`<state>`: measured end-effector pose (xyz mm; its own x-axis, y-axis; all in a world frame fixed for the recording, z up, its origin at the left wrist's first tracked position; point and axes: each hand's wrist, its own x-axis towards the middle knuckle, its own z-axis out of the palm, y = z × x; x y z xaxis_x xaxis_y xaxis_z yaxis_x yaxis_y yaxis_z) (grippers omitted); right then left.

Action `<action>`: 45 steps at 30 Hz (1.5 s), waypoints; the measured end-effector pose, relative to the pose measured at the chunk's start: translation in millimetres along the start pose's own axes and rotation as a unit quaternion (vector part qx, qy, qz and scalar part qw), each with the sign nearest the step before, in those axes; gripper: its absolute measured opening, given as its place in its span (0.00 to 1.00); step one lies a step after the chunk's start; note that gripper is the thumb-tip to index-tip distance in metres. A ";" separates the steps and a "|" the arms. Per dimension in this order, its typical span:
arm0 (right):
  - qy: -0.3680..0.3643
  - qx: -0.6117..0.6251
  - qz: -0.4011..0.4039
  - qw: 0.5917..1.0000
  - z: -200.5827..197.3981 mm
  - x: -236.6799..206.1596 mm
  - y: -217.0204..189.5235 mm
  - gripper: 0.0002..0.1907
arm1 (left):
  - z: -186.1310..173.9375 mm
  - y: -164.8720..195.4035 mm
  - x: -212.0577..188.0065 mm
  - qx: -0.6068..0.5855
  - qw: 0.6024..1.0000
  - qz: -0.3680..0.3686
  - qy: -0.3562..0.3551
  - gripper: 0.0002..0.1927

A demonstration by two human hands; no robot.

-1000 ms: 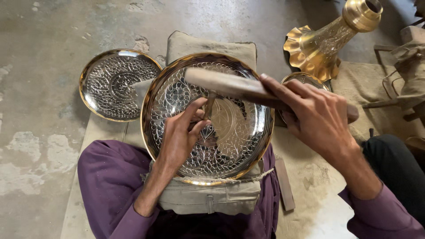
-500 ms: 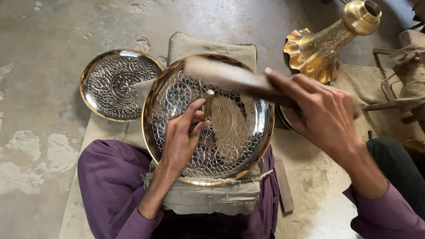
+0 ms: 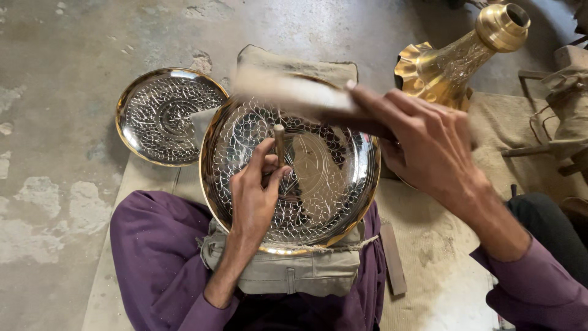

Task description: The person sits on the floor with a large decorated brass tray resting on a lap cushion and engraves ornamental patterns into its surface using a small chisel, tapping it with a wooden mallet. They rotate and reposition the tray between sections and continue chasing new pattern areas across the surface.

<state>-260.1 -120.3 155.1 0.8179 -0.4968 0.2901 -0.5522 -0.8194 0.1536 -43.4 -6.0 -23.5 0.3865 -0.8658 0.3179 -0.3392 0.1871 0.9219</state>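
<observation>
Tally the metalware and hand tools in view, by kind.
Engraved round plates: 2, one on the lap cushion, one on the floor
Brass vase: 1
Chisel-like punch in the left hand: 1
Wooden striker in the right hand: 1
Total: 5

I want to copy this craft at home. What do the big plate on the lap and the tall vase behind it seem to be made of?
Engraved plate: metal, probably brass with a silvery face; shiny, mirror-like centre, gold rim, cut leaf pattern. Vase: polished brass by its look; golden, glossy, ruffled collar. The exact alloy cannot be told.
</observation>
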 end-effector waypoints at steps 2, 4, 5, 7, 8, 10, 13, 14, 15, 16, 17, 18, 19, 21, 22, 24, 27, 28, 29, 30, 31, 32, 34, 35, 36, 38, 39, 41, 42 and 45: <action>0.032 0.133 0.010 0.991 -2.0 4.5 -3.9 0.38 | 1.8 -1.2 -2.0 0.005 1.000 -0.004 0.012 0.27; -0.032 -0.036 -0.013 0.999 -3.3 9.4 -4.9 0.33 | 2.6 -2.0 -4.4 0.020 0.999 0.019 0.028 0.27; -0.063 -0.122 -0.022 0.990 -3.9 10.6 -5.1 0.30 | 2.5 -2.4 -4.9 0.012 1.000 0.001 0.022 0.26; 0.003 0.003 -0.015 1.000 -3.8 11.5 -5.7 0.33 | 3.1 -2.7 -6.3 -0.006 0.999 -0.039 0.013 0.25; 0.036 0.066 -0.013 0.997 -3.1 11.9 -5.8 0.35 | 3.1 -3.0 -6.6 -0.003 0.999 -0.033 0.016 0.25; -0.036 -0.040 -0.034 0.998 -3.2 11.2 -5.4 0.33 | 3.0 -2.5 -7.7 0.004 0.999 -0.023 0.021 0.25; -0.007 -0.054 -0.048 0.997 -1.7 11.9 -5.8 0.32 | 2.6 -0.9 -8.3 -0.004 1.000 -0.017 0.019 0.24; 0.024 -0.034 -0.052 0.998 -1.4 12.3 -5.9 0.32 | 2.6 0.0 -9.3 -0.004 1.000 -0.017 0.021 0.25; -0.024 -0.032 -0.027 0.999 -1.8 12.3 -6.0 0.34 | 2.0 0.9 -10.5 -0.003 1.000 -0.017 0.024 0.25; -0.072 -0.030 -0.001 0.997 -2.5 11.6 -6.3 0.37 | 1.3 1.6 -11.6 -0.002 0.999 -0.017 0.027 0.26; -0.120 -0.027 0.025 0.992 -3.0 11.1 -6.9 0.39 | 0.4 1.9 -12.0 -0.002 1.000 -0.015 0.027 0.26; -0.078 -0.045 -0.003 0.996 -3.4 10.8 -7.2 0.36 | -0.2 1.9 -11.8 -0.002 1.000 -0.011 0.027 0.26; -0.036 -0.064 -0.029 0.997 -4.2 10.0 -7.5 0.34 | -0.5 1.8 -11.5 -0.002 1.000 -0.007 0.026 0.26; 0.001 -0.002 -0.026 1.000 -5.7 7.7 -8.2 0.34 | -0.2 1.0 -10.1 -0.014 1.000 -0.006 0.016 0.25; -0.004 0.079 0.003 0.997 -6.1 6.3 -8.9 0.37 | -0.7 0.4 -9.4 -0.019 1.000 -0.006 0.013 0.25; -0.036 0.078 0.018 0.996 -6.7 4.0 -9.0 0.37 | -2.0 -0.4 -8.6 -0.015 1.000 0.014 0.005 0.26; -0.097 -0.068 0.015 0.993 -9.2 0.0 -4.9 0.34 | -3.9 -1.5 -4.4 -0.008 1.000 0.014 -0.017 0.27; -0.107 -0.049 0.033 0.993 -10.5 -1.8 -2.2 0.35 | -4.3 -1.6 -3.5 -0.006 1.000 0.008 -0.025 0.27; -0.115 -0.029 0.051 0.992 -11.0 -3.0 0.4 0.37 | -5.0 -1.6 -2.0 -0.010 0.999 0.008 -0.030 0.27; -0.076 -0.005 0.030 0.997 -11.6 -5.2 2.9 0.36 | -6.0 -1.7 -1.4 -0.014 0.999 0.007 -0.036 0.27; -0.036 0.021 0.009 0.999 -13.1 -8.0 5.9 0.35 | -6.8 -1.7 -1.5 -0.018 0.999 0.006 -0.042 0.28; 0.004 0.045 -0.010 0.999 -13.3 -10.5 8.0 0.34 | -7.3 -2.0 -1.0 -0.017 0.999 0.008 -0.049 0.28; -0.039 0.072 0.057 0.995 -11.0 -14.4 10.1 0.37 | -8.1 -3.1 0.0 -0.015 0.998 0.013 -0.062 0.27; -0.062 0.087 0.091 0.990 -9.5 -16.5 9.9 0.38 | -8.4 -3.6 -1.0 -0.013 0.998 0.019 -0.063 0.27; -0.086 0.028 0.062 0.994 -8.3 -16.8 11.2 0.36 | -8.0 -4.3 -1.7 -0.011 0.998 0.025 -0.064 0.27; -0.129 -0.090 0.003 0.988 -4.8 -15.2 13.0 0.32 | -6.8 -5.8 -1.6 -0.007 0.998 0.023 -0.062 0.26; -0.094 -0.039 0.010 0.995 -2.7 -14.9 12.1 0.34 | -5.7 -6.3 -2.3 -0.004 0.998 0.013 -0.060 0.27; -0.023 0.062 0.023 0.998 2.1 -13.8 9.2 0.38 | -4.4 -7.3 -3.3 -0.002 0.999 0.005 -0.051 0.27; -0.041 0.017 0.006 0.999 4.1 -12.7 8.4 0.37 | -3.9 -7.5 -3.9 -0.003 0.999 0.006 -0.044 0.27; -0.049 -0.027 -0.015 0.998 7.8 -11.6 6.2 0.37 | -3.6 -7.4 -5.6 -0.015 0.999 0.012 -0.038 0.26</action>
<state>-271.7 -121.9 145.4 0.8441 -0.5006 0.1920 -0.5338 -0.8184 0.2130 -40.0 -0.8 -31.3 0.3112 -0.8937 0.3231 -0.3218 0.2208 0.9207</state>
